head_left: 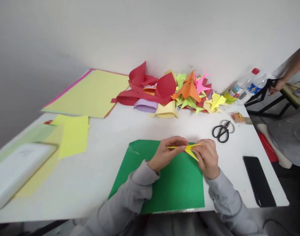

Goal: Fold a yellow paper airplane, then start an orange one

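A small folded yellow paper piece with pointed ends is held between my two hands. My left hand pinches its left side between thumb and fingers. On the other side, my right hand grips the right part near a sharp tip. Both hands are just above a green sheet that lies on the white table. The fingers partly cover the folds.
Folded paper shapes, including an orange one, crowd the table's back by the wall. Black scissors, a phone and bottles stand or lie to the right. Yellow sheets and a white box-like object lie left. Another person's hand shows far right.
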Available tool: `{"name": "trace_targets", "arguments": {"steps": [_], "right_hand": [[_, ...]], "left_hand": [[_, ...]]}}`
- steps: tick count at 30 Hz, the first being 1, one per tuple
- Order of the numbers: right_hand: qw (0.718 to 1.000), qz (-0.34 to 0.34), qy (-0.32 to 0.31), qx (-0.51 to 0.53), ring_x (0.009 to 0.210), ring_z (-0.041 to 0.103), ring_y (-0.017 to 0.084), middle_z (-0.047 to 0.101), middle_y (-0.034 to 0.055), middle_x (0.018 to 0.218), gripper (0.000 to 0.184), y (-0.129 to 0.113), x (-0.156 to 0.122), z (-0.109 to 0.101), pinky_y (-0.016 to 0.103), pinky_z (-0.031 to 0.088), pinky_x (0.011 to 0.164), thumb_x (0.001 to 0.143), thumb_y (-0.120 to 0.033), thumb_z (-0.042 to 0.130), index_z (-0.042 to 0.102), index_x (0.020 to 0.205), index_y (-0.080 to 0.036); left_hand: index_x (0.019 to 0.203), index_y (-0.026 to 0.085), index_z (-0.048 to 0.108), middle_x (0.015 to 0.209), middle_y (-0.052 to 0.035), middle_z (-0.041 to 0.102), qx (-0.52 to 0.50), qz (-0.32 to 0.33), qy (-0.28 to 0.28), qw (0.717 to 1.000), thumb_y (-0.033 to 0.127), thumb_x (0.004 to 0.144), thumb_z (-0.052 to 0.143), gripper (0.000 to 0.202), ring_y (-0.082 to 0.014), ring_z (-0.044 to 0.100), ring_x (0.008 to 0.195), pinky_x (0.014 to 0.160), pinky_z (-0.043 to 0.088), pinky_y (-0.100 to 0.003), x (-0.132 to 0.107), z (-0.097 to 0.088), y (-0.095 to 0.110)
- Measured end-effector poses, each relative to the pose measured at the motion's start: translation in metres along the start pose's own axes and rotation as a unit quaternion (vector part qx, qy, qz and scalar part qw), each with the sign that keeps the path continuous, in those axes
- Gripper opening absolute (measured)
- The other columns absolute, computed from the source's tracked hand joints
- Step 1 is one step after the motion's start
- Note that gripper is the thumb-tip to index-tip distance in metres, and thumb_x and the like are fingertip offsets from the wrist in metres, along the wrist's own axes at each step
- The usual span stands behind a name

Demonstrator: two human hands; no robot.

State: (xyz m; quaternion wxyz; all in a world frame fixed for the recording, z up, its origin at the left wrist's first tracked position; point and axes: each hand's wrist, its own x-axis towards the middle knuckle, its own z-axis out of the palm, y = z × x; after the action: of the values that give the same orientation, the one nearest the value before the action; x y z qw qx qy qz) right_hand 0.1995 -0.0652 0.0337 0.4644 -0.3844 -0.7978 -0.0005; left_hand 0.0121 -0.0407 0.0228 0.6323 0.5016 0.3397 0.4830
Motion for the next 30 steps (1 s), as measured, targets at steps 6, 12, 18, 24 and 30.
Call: {"name": "trace_targets", "arguments": {"steps": [6,12,18,24,30], "right_hand": [[0.999,-0.004,-0.021,-0.023,0.087,0.06,0.02,0.067,0.0053,0.091,0.011,0.001,0.003,0.0,0.039,0.045,0.079,0.089,-0.015,0.063,0.067,0.096,-0.022],[0.996,-0.008,-0.011,-0.089,0.088,0.059,0.021,0.065,0.0065,0.089,0.011,0.002,0.003,0.001,0.039,0.043,0.079,0.089,-0.012,0.06,0.067,0.094,-0.02],[0.981,-0.051,0.016,-0.185,0.086,0.055,0.021,0.063,0.0054,0.086,0.012,0.001,0.002,0.003,0.039,0.04,0.079,0.088,-0.012,0.062,0.067,0.09,-0.022],[0.975,-0.058,-0.016,-0.215,0.082,0.054,0.016,0.06,0.0014,0.078,0.014,-0.001,-0.003,0.009,0.039,0.038,0.09,0.09,-0.011,0.06,0.066,0.091,-0.023],[0.973,-0.073,-0.028,-0.218,0.08,0.056,0.015,0.061,-0.001,0.073,0.011,-0.002,-0.004,0.012,0.038,0.035,0.092,0.092,-0.012,0.059,0.064,0.09,-0.021]], "left_hand": [[0.102,0.017,0.067,0.088,-0.0066,0.076,-0.007,-0.002,0.01,1.0,0.038,0.072,0.08,0.04,-0.0197,0.072,0.081,0.076,0.059,-0.032,0.002,0.001,-0.006],[0.097,0.018,0.068,0.105,-0.0116,0.071,0.188,0.167,0.048,0.967,0.031,0.081,0.073,0.021,-0.0218,0.068,0.095,0.082,0.058,-0.036,0.0,-0.001,-0.003],[0.086,0.021,0.07,0.123,-0.0119,0.063,0.436,0.397,0.072,0.804,0.011,0.085,0.064,0.012,-0.0246,0.056,0.113,0.092,0.051,-0.045,-0.004,0.002,-0.001],[0.089,0.022,0.065,0.124,-0.0089,0.067,0.547,0.415,0.055,0.724,0.006,0.086,0.058,0.018,-0.0223,0.055,0.117,0.097,0.045,-0.042,-0.004,0.004,-0.002],[0.085,0.019,0.062,0.121,-0.0092,0.069,0.595,0.411,0.049,0.689,0.006,0.09,0.05,0.018,-0.0199,0.057,0.117,0.101,0.04,-0.04,-0.006,0.008,-0.002]]}}
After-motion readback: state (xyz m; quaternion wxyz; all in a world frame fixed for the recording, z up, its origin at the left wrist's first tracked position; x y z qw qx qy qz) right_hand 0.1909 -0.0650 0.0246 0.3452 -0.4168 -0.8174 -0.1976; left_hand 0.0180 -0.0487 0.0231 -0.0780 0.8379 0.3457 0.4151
